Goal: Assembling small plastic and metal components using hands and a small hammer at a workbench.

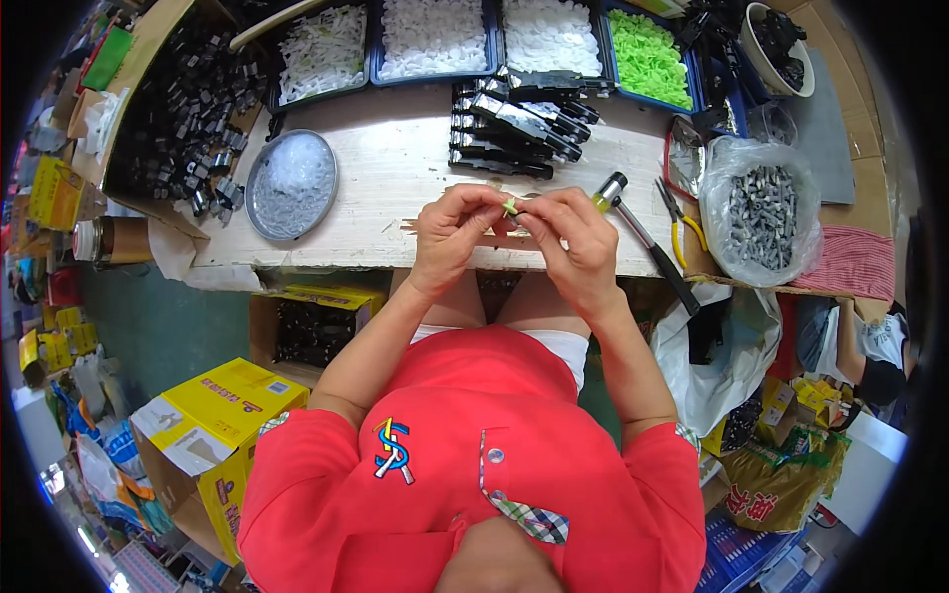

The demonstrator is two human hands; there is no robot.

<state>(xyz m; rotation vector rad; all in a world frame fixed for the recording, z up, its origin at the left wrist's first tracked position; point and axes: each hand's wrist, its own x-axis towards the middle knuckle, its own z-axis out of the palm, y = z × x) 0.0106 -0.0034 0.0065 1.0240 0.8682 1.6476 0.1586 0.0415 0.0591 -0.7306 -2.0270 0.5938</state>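
While the left hand point(450, 237) and right hand point(581, 240) pinch a small green piece point(510, 207) between them (over the white bench point(386, 168), toward its near edge), lettering point(235, 400) marks a yellow carton point(219, 381), a stitched emblem point(393, 450) the red shirt point(445, 395).

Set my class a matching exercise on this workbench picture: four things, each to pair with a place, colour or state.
1. Small green piece
2. Hammer
3. Pliers
4. Round dish

A. Yellow handles
B. Grey, on the left side of the table
C. Held between the left hand and right hand
D. Black grip jutting past the table's front edge

Pairs: 1-C, 2-D, 3-A, 4-B
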